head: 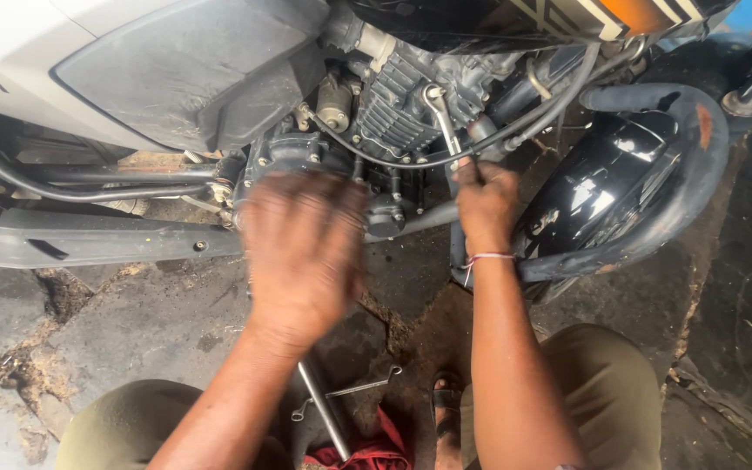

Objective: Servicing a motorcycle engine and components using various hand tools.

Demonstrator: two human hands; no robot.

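I crouch beside a motorcycle engine [393, 104] with grey cooling fins. My right hand [485, 204] grips the lower end of a metal wrench [442, 122] whose ring end sits on a bolt high on the engine. My left hand [305, 248] is blurred, held over the lower engine case near the footrest bar [97, 239]; I cannot see anything in it.
A black front mudguard and tyre [628, 183] stand at the right. A grey side panel [184, 70] is at upper left. On the cracked stone floor [132, 322] lie a spanner [350, 392], a metal rod [324, 409] and a red cloth [367, 453]. My sandalled foot [447, 409] rests below.
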